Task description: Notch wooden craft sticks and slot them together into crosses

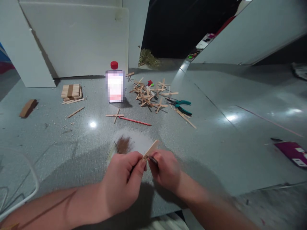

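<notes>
- Low in the centre of the frame, the left hand (124,182) pinches a flat wooden stick (151,148) between thumb and fingers, closed on its lower end.
- The right hand (165,169) meets it from the right, its fingers closed around a small dark tool (153,159) touching the stick.
- Just beyond, a patch of sawdust (123,143) lies on the grey counter (227,153).
- Mid-frame: a red pencil (135,121), a pile of glued stick crosses (151,94), green-handled pliers (182,107).
- A red-capped bottle (115,84) stands behind; stacked sticks (70,91) at left.
</notes>
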A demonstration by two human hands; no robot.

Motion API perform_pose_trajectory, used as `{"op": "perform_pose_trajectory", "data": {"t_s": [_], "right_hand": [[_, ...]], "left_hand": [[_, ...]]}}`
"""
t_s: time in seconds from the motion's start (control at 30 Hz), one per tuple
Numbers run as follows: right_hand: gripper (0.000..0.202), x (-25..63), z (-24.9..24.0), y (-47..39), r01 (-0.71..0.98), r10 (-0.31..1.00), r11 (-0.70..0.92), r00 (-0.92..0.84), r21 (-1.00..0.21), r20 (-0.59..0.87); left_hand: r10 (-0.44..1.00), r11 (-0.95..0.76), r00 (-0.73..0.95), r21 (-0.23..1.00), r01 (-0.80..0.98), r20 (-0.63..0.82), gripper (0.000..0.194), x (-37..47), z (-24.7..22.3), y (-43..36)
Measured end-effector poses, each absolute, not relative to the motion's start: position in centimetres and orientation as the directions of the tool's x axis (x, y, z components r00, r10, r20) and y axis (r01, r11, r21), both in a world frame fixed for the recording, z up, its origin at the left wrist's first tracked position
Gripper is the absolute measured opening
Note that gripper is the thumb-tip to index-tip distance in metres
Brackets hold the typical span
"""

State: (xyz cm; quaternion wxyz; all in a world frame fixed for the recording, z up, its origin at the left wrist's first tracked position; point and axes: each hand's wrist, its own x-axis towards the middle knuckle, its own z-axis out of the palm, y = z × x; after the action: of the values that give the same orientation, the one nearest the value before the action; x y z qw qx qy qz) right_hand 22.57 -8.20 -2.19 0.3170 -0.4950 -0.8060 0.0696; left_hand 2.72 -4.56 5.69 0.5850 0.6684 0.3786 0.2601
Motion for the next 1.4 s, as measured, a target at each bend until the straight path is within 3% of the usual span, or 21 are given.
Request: {"op": "perform_pose_trajectory", "data": {"t_s": [0.1,0.33,0.43,0.57,0.77,1.17,1.4], "right_hand": [[0.025,22.5,-2.1,-8.0,0.751,0.823,0.519,-0.309,-0.408,0.478],[0.026,22.5,-1.9,-7.9,0.747,0.803,0.533,-0.299,-0.397,0.515],[0.025,22.5,-1.7,-8.0,0.737,0.791,0.547,-0.300,-0.397,0.533],[0.022,22.4,-1.5,-8.1,0.733,0.782,0.548,-0.276,-0.403,0.559],[0.016,22.3,-1.7,-7.9,0.706,0.661,0.619,-0.234,-0.342,0.713],[0.012,21.6,-2.9,-6.5,0.760,0.574,0.601,-0.194,-0.249,0.796],[0.016,21.6,-3.6,-5.6,0.777,0.546,0.588,-0.179,-0.223,0.818]], "left_hand": [[0.814,-0.019,0.573,0.982,0.189,-0.094,0.035,2.9,5.4,-4.4],[0.717,0.305,0.662,0.952,-0.017,-0.218,0.048,3.3,4.3,-4.1],[0.682,0.358,0.699,0.932,-0.059,-0.217,0.053,3.4,4.2,-4.1],[0.697,0.316,0.692,0.947,-0.060,-0.188,0.055,3.2,4.3,-4.2],[0.727,0.221,0.672,0.974,-0.041,-0.137,0.057,3.1,4.4,-4.5],[0.898,0.062,0.440,0.994,-0.092,-0.016,0.043,3.4,2.3,-4.7],[0.912,-0.013,0.406,0.995,-0.103,0.054,0.035,3.9,1.2,-3.5]]}}
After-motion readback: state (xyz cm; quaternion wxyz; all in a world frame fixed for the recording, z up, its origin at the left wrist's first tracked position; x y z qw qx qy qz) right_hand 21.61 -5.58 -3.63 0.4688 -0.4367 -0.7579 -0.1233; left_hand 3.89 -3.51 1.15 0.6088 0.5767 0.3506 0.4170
